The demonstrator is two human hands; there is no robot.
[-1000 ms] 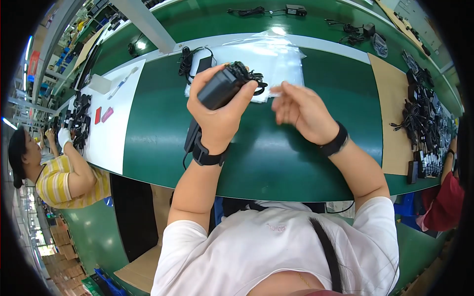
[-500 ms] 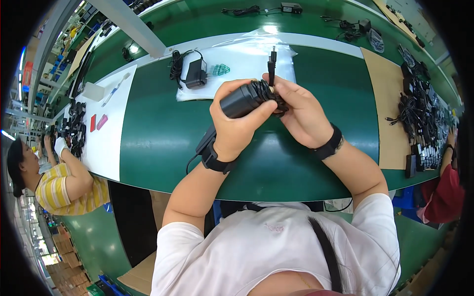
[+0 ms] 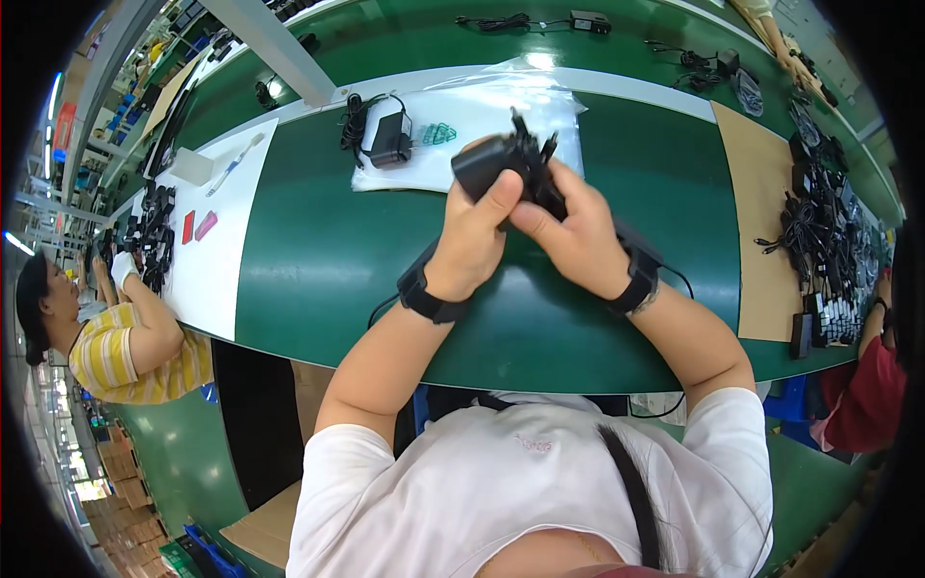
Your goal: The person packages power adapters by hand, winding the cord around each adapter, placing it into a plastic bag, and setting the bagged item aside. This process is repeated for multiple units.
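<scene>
Above the middle of the green table I hold a black power adapter [image 3: 482, 166] with a cord bundled against it. My left hand [image 3: 469, 241] is closed round the adapter body, its thumb on the near side. On the right, my right hand [image 3: 583, 236] grips the bundled cord [image 3: 541, 183] and that end of the adapter. Two thin dark ends stick up from the bundle; I cannot make out their exact shape. Beyond my left hand, another black adapter [image 3: 390, 140] with a coiled cord lies on a stack of clear plastic bags [image 3: 472, 108].
On the right, cardboard [image 3: 756, 222] bears a heap of black adapters and cords [image 3: 819, 231]. A white sheet [image 3: 217, 279] on the left holds a pen, a red piece and a pink piece. More adapters [image 3: 590, 21] lie on the far green surface. Co-workers sit at both sides.
Both hands have turned the adapter and brought it slightly farther away. My right hand has shifted from the cord's plug ends to the bundle's side. A person's arm has appeared at the far right.
</scene>
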